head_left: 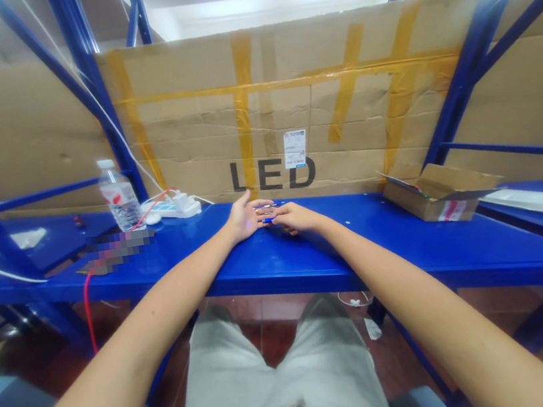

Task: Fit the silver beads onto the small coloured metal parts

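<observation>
Both my arms reach forward over a blue metal shelf [309, 252]. My left hand [242, 218] lies palm up on the shelf, fingers stretched out. My right hand [294, 217] sits right beside it, fingers curled in a pinch at small parts [265, 212], some blue and some dark, that lie between the two hands. The parts are too small to name. Whether the left hand holds any of them is unclear.
A plastic water bottle [119, 198] stands at the left, next to a white power strip [176, 207] with a red cable [88, 303]. An open cardboard box [434, 194] sits at the right. A taped cardboard sheet [286, 93] marked LED backs the shelf, between blue rack posts [93, 87].
</observation>
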`<state>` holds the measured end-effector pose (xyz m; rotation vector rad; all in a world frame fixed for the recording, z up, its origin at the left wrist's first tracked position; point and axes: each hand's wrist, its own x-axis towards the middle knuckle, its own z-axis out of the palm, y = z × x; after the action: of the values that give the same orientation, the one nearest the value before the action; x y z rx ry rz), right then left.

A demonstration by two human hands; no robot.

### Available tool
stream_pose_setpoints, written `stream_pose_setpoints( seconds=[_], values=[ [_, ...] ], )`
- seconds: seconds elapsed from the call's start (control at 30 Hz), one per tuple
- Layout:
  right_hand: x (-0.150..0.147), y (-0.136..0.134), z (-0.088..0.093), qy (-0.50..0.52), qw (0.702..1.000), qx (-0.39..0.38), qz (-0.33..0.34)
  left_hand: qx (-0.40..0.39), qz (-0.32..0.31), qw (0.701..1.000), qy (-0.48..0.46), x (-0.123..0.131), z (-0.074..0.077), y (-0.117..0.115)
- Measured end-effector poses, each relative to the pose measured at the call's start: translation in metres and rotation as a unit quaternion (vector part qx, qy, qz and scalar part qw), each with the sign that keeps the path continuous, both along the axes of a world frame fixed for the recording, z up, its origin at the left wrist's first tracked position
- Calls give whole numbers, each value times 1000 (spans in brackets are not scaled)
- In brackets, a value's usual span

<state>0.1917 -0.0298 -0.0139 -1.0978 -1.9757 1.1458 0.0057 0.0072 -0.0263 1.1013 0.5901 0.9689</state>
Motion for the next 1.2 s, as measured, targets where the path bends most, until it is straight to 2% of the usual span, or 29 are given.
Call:
stream_pose_setpoints(
  seconds=[0.33, 1.2],
  values=[
    [-1, -3, 3, 10, 1000, 0, -7, -9, 13, 1000, -6, 0, 2, -2],
    [-2, -6, 6, -17, 1000, -2, -21, -12, -1, 1000, -6, 0, 3, -3]
  ],
)
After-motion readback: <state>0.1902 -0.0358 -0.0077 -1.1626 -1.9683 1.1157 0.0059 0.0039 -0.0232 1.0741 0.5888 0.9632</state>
